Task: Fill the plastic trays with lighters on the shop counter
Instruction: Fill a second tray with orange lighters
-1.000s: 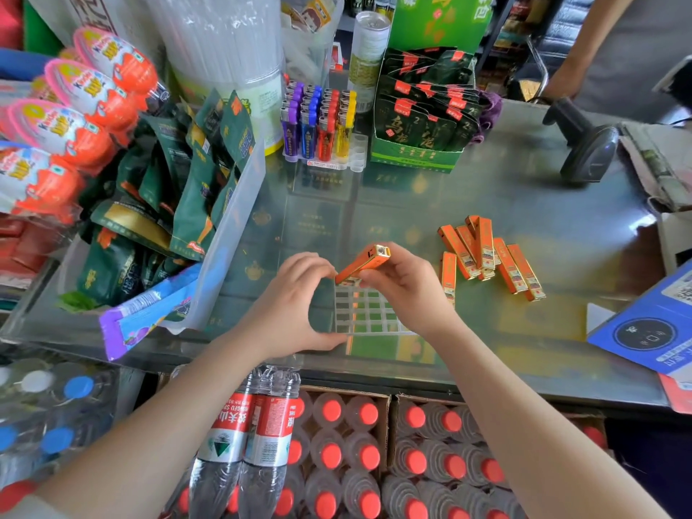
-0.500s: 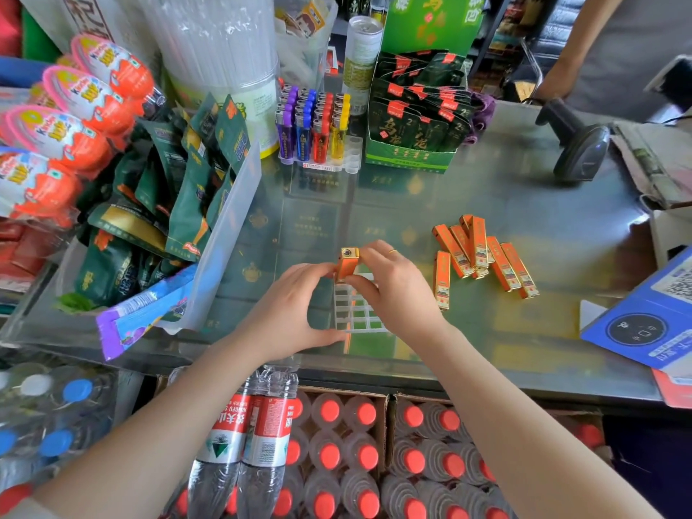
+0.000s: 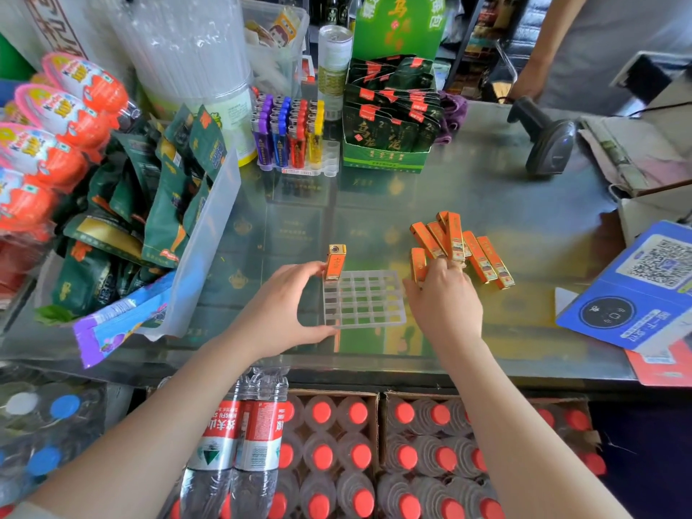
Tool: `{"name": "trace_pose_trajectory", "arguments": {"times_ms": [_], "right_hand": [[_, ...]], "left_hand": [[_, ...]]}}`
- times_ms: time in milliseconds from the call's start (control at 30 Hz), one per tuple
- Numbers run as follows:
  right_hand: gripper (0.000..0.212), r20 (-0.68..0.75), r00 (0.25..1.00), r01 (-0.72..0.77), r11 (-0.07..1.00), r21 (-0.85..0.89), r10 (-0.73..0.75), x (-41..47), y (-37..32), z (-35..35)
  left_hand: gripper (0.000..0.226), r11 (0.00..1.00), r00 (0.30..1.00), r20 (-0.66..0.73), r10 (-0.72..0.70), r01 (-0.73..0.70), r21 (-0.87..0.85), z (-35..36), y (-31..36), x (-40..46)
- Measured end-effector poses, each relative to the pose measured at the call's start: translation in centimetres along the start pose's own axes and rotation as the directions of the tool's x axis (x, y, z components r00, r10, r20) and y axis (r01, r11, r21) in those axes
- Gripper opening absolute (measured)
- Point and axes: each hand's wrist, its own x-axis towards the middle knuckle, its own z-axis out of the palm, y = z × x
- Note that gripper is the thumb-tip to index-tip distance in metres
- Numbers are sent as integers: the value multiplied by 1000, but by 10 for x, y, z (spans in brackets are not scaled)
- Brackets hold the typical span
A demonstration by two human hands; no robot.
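A clear plastic grid tray (image 3: 370,305) lies on the glass counter near its front edge. One orange lighter (image 3: 334,264) stands upright in the tray's far-left slot. My left hand (image 3: 277,312) grips the tray's left side, fingertips against that lighter and thumb at the near-left corner. To the right lies a loose pile of orange lighters (image 3: 475,252). My right hand (image 3: 443,299) reaches over the pile's left edge, and its thumb and fingertips pinch a single lighter (image 3: 417,262) lying there.
At the back stands a second tray of coloured lighters (image 3: 292,140), beside a green tea box (image 3: 389,125). A clear bin of snack packets (image 3: 204,234) crowds the left. A barcode scanner (image 3: 548,144) and blue QR card (image 3: 636,294) sit right. Another person's hand (image 3: 530,82) rests far right.
The lighter my right hand held tilted over the tray now stands upright in the far-left slot. My right hand let go of it and moved right to the pile.
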Motion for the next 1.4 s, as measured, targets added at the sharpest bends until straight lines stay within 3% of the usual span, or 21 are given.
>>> {"name": "trace_pose_trajectory", "arguments": {"times_ms": [133, 233, 333, 433, 667, 933, 1100, 1233, 1300, 1400], "right_hand": [[20, -81, 979, 187, 982, -12, -187, 2, 2, 3], [22, -111, 950, 313, 911, 268, -293, -2, 0, 0], [19, -28, 968, 208, 733, 647, -250, -8, -10, -8], [19, 30, 972, 116, 589, 800, -231, -11, -21, -10], [30, -24, 935, 212, 505, 836, -353, -12, -36, -12], [19, 17, 924, 219, 567, 794, -381, -2, -42, -15], [15, -10, 877, 358, 638, 682, -481, 3, -52, -11], [13, 5, 864, 381, 662, 646, -503, 4, -52, -12], [11, -10, 877, 326, 582, 745, -480, 4, -48, -17], [9, -32, 964, 115, 307, 945, -264, 3, -45, -29]], "left_hand": [[82, 1000, 1000, -3, 5, -5, -2, 0, -3, -9], [81, 1000, 1000, -11, 0, 0, 0, 1, -5, -13], [81, 1000, 1000, -11, -9, 9, -5, 1, -5, -13], [81, 1000, 1000, -11, -9, 9, -5, 0, -5, -12], [82, 1000, 1000, -22, 0, 0, -14, 3, -9, -12], [81, 1000, 1000, -28, 11, -11, -20, 1, -7, -12], [81, 1000, 1000, -15, 3, -3, -12, 1, -7, -12], [82, 1000, 1000, -13, -1, 1, -16, 2, -8, -13], [82, 1000, 1000, -18, -3, 2, -22, 2, -8, -12], [89, 1000, 1000, 10, -8, 9, -20, 3, -10, -11]]}}
